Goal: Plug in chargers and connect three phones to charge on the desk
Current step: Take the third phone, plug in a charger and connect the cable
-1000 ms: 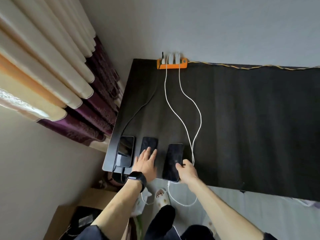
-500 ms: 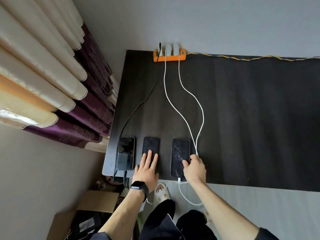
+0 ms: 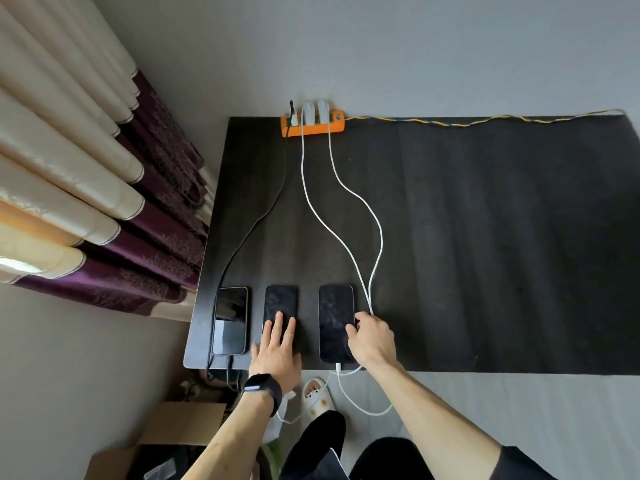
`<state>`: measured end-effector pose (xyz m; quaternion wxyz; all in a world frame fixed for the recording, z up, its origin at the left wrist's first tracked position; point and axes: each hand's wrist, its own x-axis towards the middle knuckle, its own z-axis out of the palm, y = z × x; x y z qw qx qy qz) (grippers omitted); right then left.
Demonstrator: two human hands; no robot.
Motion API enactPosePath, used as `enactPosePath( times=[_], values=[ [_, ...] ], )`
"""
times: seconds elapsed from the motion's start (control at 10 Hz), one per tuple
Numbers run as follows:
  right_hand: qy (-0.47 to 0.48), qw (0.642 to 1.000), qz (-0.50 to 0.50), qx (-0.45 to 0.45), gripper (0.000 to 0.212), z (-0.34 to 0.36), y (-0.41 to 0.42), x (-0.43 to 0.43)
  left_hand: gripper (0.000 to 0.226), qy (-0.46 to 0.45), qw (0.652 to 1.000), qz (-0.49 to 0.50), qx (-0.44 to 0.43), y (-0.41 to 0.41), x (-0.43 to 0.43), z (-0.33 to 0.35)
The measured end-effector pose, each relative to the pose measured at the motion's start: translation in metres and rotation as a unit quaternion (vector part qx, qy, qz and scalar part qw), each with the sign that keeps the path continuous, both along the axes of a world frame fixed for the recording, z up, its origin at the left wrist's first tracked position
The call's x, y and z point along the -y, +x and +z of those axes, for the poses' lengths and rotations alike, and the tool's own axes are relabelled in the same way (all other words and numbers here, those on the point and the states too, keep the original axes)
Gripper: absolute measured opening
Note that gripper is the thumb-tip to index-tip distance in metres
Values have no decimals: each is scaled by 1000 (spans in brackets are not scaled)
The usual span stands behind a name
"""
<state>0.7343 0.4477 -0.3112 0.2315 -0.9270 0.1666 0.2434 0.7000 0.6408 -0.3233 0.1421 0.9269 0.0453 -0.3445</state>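
Nearly done: three phones lie in a row at the bench (image 3: pixel 485 254) near edge. Left hand (image 3: pixel 277 355) rests flat, fingers spread, on the middle phone (image 3: pixel 281 306); right hand (image 3: pixel 372 339) curls loosely at the right phone (image 3: pixel 335 322), touching a white cable (image 3: pixel 377 244) (contact unclear). Best finish: square phones gently, keep cable slack, avoid tugging plugs at the strip (image 3: pixel 313 124).

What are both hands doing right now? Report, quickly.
Left hand: open, flat on the middle phone.
Right hand: curled against the right phone, grip unclear.
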Motion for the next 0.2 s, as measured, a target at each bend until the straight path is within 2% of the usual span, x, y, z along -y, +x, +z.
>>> enactPosePath(
  times=[0.1, 0.2],
  values=[
    [37, 999, 23, 19, 27, 15, -7, 30, 65, 13, 999, 48, 23, 5, 19, 8],
    [51, 998, 27, 35, 25, 20, -23, 74, 64, 14, 997, 38, 67, 7, 54, 14]
  ],
)
